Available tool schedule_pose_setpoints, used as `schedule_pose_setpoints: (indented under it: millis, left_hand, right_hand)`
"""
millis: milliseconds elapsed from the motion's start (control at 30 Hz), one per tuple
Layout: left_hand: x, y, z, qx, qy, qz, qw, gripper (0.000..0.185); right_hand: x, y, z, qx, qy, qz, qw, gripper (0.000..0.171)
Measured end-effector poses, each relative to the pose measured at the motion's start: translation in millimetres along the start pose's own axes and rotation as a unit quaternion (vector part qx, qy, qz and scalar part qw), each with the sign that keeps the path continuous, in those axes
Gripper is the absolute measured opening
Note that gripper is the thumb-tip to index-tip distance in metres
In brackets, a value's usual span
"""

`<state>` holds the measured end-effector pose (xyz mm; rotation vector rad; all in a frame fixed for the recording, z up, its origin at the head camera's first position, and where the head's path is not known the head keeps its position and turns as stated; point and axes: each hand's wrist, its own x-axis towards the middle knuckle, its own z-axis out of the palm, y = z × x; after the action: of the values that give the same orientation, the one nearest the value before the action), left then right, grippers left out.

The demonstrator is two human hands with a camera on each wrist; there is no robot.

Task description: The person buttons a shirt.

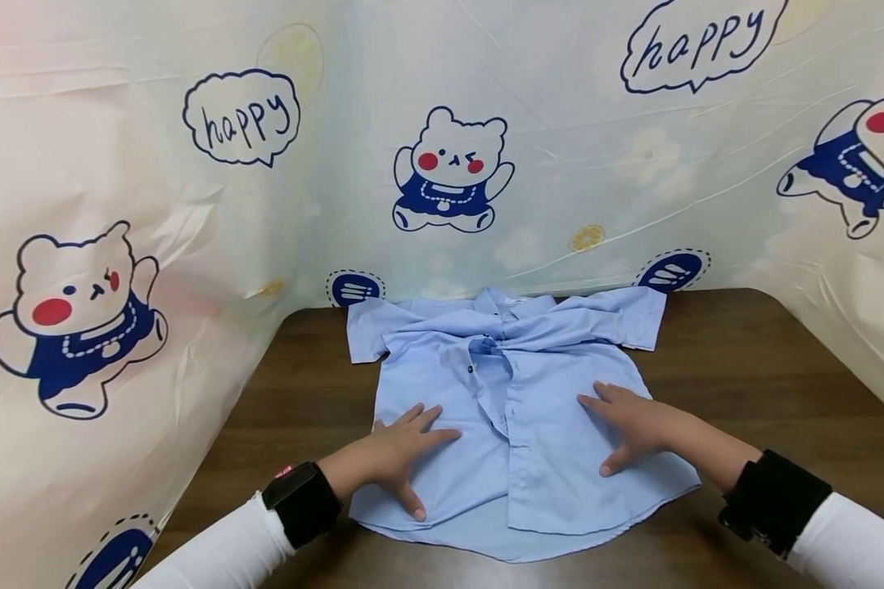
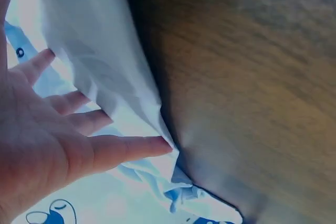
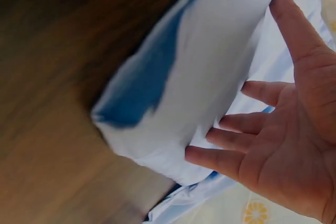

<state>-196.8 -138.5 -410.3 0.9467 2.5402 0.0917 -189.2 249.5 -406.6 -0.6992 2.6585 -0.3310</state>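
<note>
A light blue short-sleeved button shirt (image 1: 552, 409) lies front side up, its collar at the far side and its hem toward me. Its front gapes in the middle, and the cloth is bunched across the chest. On the left front panel my left hand (image 1: 395, 455) rests with fingers spread. Opposite it, my right hand (image 1: 633, 421) lies spread on the right panel. In the left wrist view the fingertips (image 2: 164, 145) touch the cloth near the shirt's side edge. The right wrist view shows the fingers (image 3: 215, 158) straight against the fabric.
Under the shirt is a dark brown wooden table (image 1: 737, 368) with rounded far corners. A pale curtain (image 1: 552, 180) printed with cartoon bears hangs behind the table and along its sides. The shirt's sleeves (image 1: 637, 319) reach out near the far edge. Black bands (image 1: 777, 499) circle both wrists.
</note>
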Motion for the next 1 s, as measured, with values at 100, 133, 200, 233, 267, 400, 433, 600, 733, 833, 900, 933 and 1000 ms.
schedule_pose_setpoints:
  millis: [100, 133, 200, 233, 267, 400, 433, 600, 733, 833, 900, 933, 1000]
  left_hand:
    - [1.4, -4.6, -9.4, 0.005, 0.010, 0.036, 0.9993, 0.095]
    - [3.9, -7.5, -14.0, 0.001, 0.021, 0.047, 0.9986, 0.082]
    - [12.2, -16.2, -25.3, -0.008, 0.063, 0.066, 0.9958, 0.054]
    - [18.0, -21.2, -31.9, -0.018, 0.090, 0.067, 0.9936, 0.041]
    - [25.0, -26.7, -38.1, -0.027, 0.118, 0.066, 0.9904, 0.030]
    - [56.1, -48.3, -54.3, -0.021, 0.201, 0.029, 0.9789, 0.025]
    - [62.8, -52.8, -55.3, -0.016, 0.208, 0.024, 0.9777, 0.029]
    - [76.7, -64.1, -50.0, 0.010, 0.131, 0.001, 0.9914, 0.066]
    - [69.9, -61.7, -45.1, -0.007, 0.038, -0.041, 0.9984, 0.090]
    - [64.6, -58.4, -46.2, -0.015, 0.017, -0.048, 0.9986, 0.102]
    - [62.7, -57.4, -47.1, -0.018, 0.014, -0.045, 0.9987, 0.104]
    - [62.4, -57.3, -47.1, -0.018, 0.014, -0.043, 0.9988, 0.104]
    - [62.7, -58.5, -46.3, -0.018, 0.020, -0.031, 0.9992, 0.095]
  right_hand:
    - [2, -1, -6, -0.020, 0.017, -0.028, 0.999, 0.093]
    - [5, -1, -9, -0.030, 0.034, -0.043, 0.998, 0.086]
    - [13, 0, -18, -0.048, 0.079, -0.076, 0.993, 0.064]
    - [19, 2, -22, -0.051, 0.105, -0.090, 0.989, 0.051]
    - [25, 3, -27, -0.055, 0.131, -0.102, 0.985, 0.039]
    - [55, 8, -39, -0.046, 0.173, -0.112, 0.977, 0.018]
    - [61, 9, -40, -0.043, 0.172, -0.106, 0.979, 0.018]
    - [79, 18, -33, -0.059, 0.150, -0.092, 0.983, 0.016]
    - [78, 25, -25, -0.068, 0.141, -0.097, 0.983, 0.013]
    - [72, 27, -26, -0.043, 0.124, -0.073, 0.989, 0.022]
    - [69, 27, -28, -0.022, 0.102, -0.049, 0.993, 0.032]
    - [68, 27, -29, -0.013, 0.089, -0.036, 0.995, 0.037]
    - [68, 28, -30, 0.001, 0.067, -0.016, 0.998, 0.044]
